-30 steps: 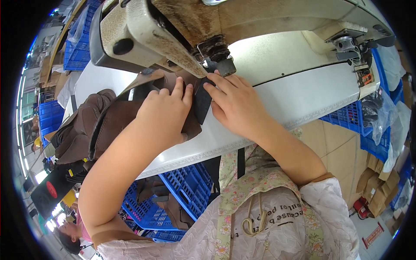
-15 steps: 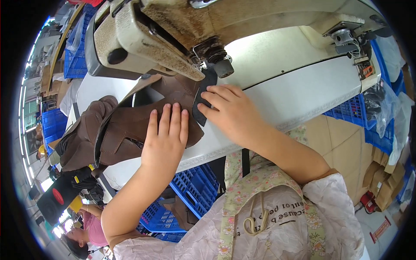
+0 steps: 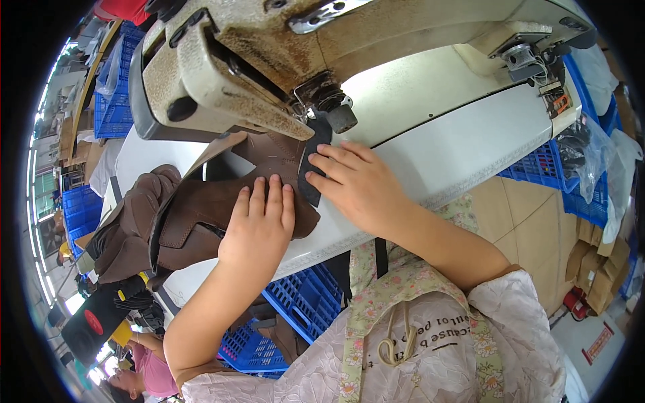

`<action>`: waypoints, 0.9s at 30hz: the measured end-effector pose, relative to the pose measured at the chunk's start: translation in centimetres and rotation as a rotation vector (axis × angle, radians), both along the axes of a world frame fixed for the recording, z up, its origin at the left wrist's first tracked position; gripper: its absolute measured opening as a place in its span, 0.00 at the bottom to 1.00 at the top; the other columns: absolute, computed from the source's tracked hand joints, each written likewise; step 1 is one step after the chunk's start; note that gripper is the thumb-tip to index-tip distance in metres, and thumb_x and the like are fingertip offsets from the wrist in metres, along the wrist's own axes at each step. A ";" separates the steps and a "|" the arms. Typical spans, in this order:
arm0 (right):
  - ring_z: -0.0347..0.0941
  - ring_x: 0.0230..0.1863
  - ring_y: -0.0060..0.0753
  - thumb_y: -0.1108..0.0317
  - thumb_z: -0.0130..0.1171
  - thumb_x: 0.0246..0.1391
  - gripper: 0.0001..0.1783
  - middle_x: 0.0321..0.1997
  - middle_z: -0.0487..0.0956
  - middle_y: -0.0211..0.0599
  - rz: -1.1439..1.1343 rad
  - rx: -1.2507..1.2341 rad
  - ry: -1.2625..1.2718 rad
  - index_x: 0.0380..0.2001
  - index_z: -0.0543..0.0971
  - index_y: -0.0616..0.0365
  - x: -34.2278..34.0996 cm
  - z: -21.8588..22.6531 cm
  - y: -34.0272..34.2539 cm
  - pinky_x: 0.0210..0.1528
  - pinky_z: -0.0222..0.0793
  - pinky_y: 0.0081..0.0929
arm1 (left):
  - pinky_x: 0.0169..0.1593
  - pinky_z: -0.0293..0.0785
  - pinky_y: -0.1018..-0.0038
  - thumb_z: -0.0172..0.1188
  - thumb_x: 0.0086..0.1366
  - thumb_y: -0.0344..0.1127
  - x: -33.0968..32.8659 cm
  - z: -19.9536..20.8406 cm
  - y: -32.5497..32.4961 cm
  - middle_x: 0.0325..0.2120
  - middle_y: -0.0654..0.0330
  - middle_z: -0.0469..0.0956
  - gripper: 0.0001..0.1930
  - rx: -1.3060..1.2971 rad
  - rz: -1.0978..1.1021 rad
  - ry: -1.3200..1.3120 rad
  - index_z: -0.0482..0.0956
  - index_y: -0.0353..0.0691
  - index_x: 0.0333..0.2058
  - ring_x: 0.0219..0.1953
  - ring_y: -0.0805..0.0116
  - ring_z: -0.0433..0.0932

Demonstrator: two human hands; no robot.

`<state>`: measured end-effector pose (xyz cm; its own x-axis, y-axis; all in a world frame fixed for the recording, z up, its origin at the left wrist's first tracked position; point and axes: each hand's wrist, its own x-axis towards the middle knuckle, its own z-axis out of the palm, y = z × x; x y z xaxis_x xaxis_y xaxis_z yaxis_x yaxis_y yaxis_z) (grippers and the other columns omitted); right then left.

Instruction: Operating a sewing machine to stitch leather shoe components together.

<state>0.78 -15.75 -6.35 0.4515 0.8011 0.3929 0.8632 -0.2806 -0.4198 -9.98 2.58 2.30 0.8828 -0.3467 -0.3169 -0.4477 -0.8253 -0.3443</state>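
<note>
A brown leather shoe upper (image 3: 195, 221) lies on the white sewing table, its far edge reaching under the head of the sewing machine (image 3: 228, 87). My left hand (image 3: 259, 225) rests flat on the leather, fingers stretched toward the machine. A black strip of material (image 3: 310, 171) runs along the leather's right edge, up to the presser area. My right hand (image 3: 356, 185) lies open, its fingertips on or against this strip. The needle point is hidden behind the machine parts. More brown pieces (image 3: 151, 191) are heaped at the left end.
The white table (image 3: 463, 144) extends right beneath the machine arm. Blue crates (image 3: 306, 302) stand below its front edge, and another blue crate (image 3: 537, 168) with plastic bags is at the right. A person in pink (image 3: 151, 366) is at the lower left. Cardboard (image 3: 598, 269) stands at the right.
The view has shifted slightly, so the machine and table sit a little differently in it. Both hands remain flat on the pieces, with little visible movement against them.
</note>
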 end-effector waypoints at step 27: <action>0.68 0.65 0.41 0.69 0.63 0.46 0.17 0.57 0.78 0.40 0.036 0.048 0.066 0.42 0.80 0.57 1.8 -0.3 -0.9 0.70 0.59 0.43 | 0.58 0.73 0.59 0.54 0.61 0.36 0.9 -0.7 -4.7 0.56 0.40 0.75 0.27 0.069 0.135 0.033 0.72 0.26 0.56 0.56 0.49 0.77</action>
